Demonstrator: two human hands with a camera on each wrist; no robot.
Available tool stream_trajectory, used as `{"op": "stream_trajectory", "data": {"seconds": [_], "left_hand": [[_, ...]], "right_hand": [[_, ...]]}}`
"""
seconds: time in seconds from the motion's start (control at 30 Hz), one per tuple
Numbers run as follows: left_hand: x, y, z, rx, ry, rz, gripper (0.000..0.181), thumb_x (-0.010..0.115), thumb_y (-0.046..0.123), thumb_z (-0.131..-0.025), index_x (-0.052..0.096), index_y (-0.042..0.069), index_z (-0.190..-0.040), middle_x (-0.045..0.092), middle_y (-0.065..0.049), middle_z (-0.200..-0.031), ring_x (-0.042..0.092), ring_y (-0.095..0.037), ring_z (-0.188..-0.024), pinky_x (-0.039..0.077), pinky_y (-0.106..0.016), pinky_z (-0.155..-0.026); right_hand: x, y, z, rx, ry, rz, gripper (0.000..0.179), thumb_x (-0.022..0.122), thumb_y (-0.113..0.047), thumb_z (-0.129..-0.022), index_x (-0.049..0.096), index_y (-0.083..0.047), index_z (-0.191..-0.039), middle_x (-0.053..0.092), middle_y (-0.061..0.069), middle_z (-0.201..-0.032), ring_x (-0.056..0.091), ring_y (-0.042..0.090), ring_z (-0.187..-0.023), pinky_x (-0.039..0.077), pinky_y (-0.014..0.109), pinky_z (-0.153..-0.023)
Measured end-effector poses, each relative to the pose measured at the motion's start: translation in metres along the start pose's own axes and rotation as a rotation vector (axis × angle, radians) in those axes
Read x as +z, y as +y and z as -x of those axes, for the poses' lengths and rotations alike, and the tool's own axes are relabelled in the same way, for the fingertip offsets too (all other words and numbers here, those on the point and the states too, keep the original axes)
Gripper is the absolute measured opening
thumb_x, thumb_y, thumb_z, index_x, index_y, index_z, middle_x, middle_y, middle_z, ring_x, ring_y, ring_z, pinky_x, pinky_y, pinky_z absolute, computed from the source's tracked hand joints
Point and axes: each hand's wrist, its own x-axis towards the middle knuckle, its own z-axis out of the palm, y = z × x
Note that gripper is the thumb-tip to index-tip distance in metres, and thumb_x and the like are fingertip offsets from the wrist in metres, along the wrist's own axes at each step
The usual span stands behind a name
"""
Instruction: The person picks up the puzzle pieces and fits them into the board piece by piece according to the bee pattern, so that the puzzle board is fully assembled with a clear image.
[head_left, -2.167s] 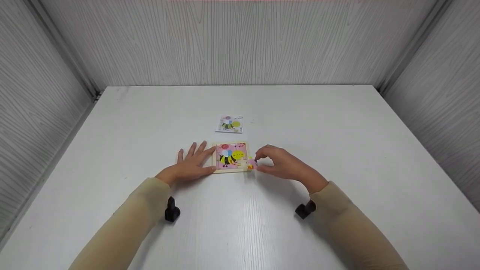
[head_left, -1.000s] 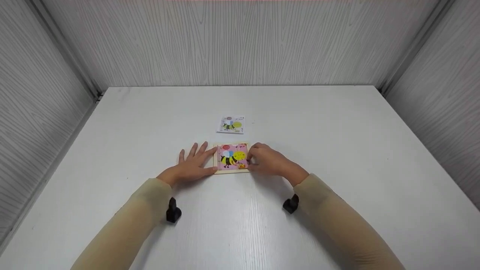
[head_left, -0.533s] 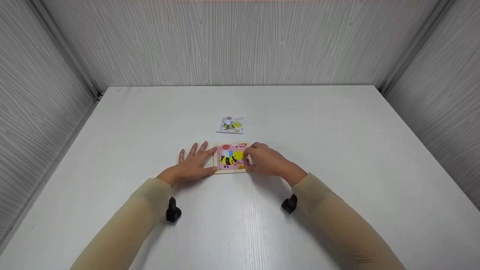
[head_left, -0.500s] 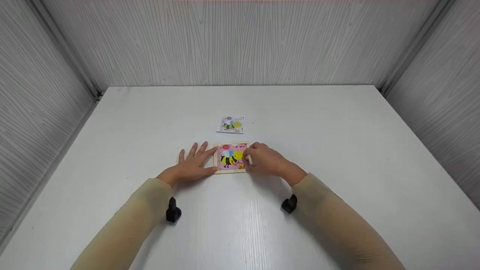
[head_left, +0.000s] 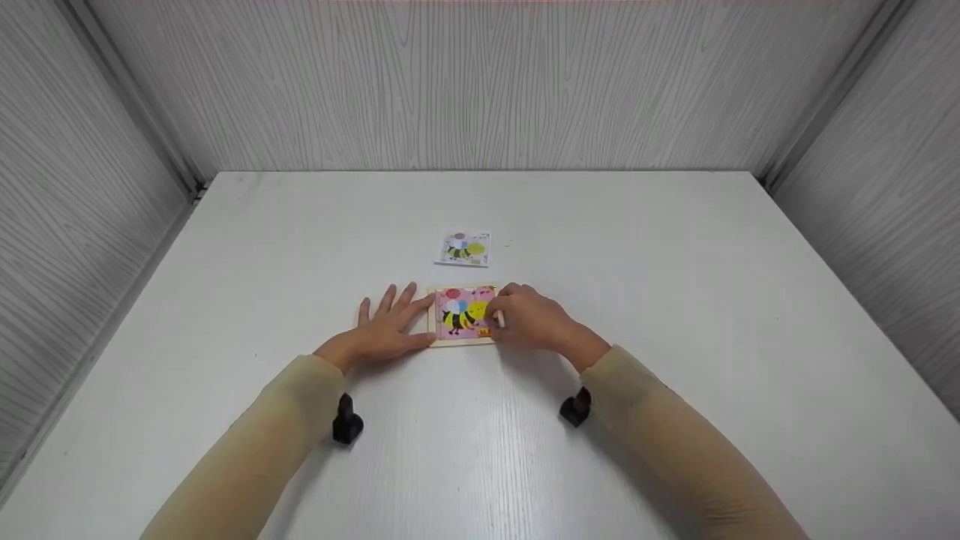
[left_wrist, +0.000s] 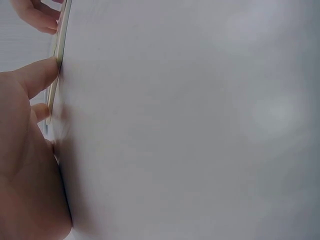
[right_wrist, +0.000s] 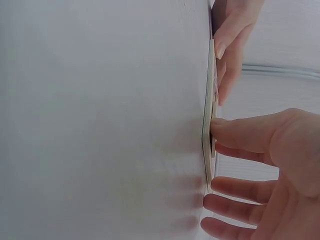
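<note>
A square jigsaw puzzle (head_left: 456, 319) of a bee on pink lies in a pale wooden frame (head_left: 461, 344) on the table. My left hand (head_left: 382, 334) lies with its fingers spread, index finger and thumb touching the frame's left edge. At the lower right corner my right hand (head_left: 536, 320) pinches a puzzle piece (head_left: 485, 332) between thumb and fingers. The fingers hide part of that piece. From the side, in the right wrist view, the right thumb (right_wrist: 240, 132) presses at the frame's edge, and the piece sits at or slightly above its rim.
Behind the frame lies a flat card (head_left: 463, 249) printed with the same bee picture. The white table (head_left: 637, 240) runs back to a grey wood-grain wall (head_left: 480, 90), with matching walls at left and right.
My right hand has brought the puzzle piece left from beside the frame into the lower right gap. Lately its fingers shift only slightly. The left hand stays at the frame's left edge.
</note>
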Motion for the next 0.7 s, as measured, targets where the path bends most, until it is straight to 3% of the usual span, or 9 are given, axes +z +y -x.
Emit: {"op": "stream_trajectory", "data": {"seconds": [0.23,0.5,0.7], "left_hand": [[0.0,0.0,-0.001,-0.002,0.002,-0.008,0.075,0.04,0.058,-0.091,0.011,0.024,-0.151,-0.009,-0.008,-0.155,-0.018,-0.032,-0.138,-0.017,-0.059,-0.101],[0.0,0.0,0.001,0.006,0.012,-0.011,0.074,0.04,0.056,-0.091,0.012,0.024,-0.151,-0.008,-0.01,-0.155,-0.016,-0.033,-0.138,-0.016,-0.059,-0.101],[0.0,0.0,0.0,0.001,0.008,-0.015,0.074,0.039,0.057,-0.091,0.01,0.025,-0.151,-0.009,-0.009,-0.155,-0.016,-0.033,-0.138,-0.016,-0.059,-0.101]], "right_hand": [[-0.003,0.002,0.006,-0.004,-0.01,-0.033,0.029,0.069,-0.026,-0.084,0.068,-0.019,-0.112,0.054,0.005,-0.116,0.049,0.02,-0.103,0.043,0.034,-0.093],[-0.004,0.008,0.017,-0.122,-0.028,-0.026,0.031,0.071,-0.022,-0.083,0.069,-0.017,-0.113,0.054,0.007,-0.117,0.048,0.022,-0.105,0.043,0.033,-0.09],[-0.004,0.005,0.017,-0.097,-0.077,0.003,0.027,0.07,-0.024,-0.085,0.07,-0.017,-0.11,0.053,0.007,-0.119,0.046,0.021,-0.106,0.043,0.033,-0.09]]}}
